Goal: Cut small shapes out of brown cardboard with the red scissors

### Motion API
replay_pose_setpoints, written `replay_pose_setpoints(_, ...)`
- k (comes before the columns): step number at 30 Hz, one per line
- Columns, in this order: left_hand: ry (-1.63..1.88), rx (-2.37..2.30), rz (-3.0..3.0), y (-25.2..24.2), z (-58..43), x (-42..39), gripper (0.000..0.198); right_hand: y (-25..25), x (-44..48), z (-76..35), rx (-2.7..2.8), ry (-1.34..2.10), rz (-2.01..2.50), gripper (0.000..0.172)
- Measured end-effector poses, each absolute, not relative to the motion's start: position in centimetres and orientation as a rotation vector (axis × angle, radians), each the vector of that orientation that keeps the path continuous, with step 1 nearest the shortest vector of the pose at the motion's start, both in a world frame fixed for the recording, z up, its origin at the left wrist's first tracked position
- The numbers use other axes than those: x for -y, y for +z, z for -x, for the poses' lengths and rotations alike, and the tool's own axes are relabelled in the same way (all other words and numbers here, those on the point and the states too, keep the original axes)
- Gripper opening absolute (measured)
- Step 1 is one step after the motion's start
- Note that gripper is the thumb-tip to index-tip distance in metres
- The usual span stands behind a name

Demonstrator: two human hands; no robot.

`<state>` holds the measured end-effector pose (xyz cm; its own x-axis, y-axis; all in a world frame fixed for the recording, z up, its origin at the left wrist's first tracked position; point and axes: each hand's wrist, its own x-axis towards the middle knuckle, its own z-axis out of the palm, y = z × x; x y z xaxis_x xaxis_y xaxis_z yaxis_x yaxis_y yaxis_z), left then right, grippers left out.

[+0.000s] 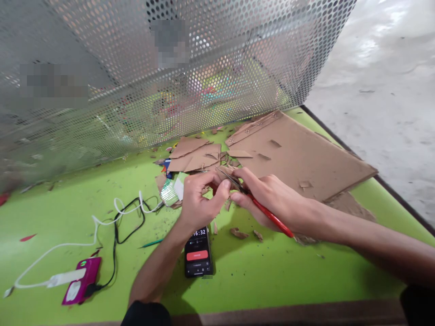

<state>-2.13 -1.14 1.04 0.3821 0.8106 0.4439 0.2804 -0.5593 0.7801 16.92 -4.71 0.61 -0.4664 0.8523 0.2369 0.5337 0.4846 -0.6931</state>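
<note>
My left hand (203,199) is closed, its thumb and fingers pinching a small piece of cardboard (224,172). My right hand (272,199) is wrapped round a red-handled tool (272,216) with a slim dark metal front end. I cannot make out whether it is pliers or a cutter. Its metal end points left and lies against the cardboard piece at my left fingers. Just beyond both hands are cut cardboard pieces (195,156), and a big cardboard sheet (288,154) lies to the right.
On the green table (238,285) lie a phone (197,253), a magenta power bank (81,280) with white and black cables (115,235), and a green pencil-like stick (152,243). Cardboard scraps (239,233) are scattered near my hands. A perforated metal panel (204,90) stands behind.
</note>
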Motion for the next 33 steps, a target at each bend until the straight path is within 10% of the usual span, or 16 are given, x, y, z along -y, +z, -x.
replay_pose_setpoints(33, 1.154, -0.923, -1.994, 0.96, 2.19, 1.22, 0.032, 0.18, 4.94, -16.63, 2.089, 0.805, 1.095, 0.03)
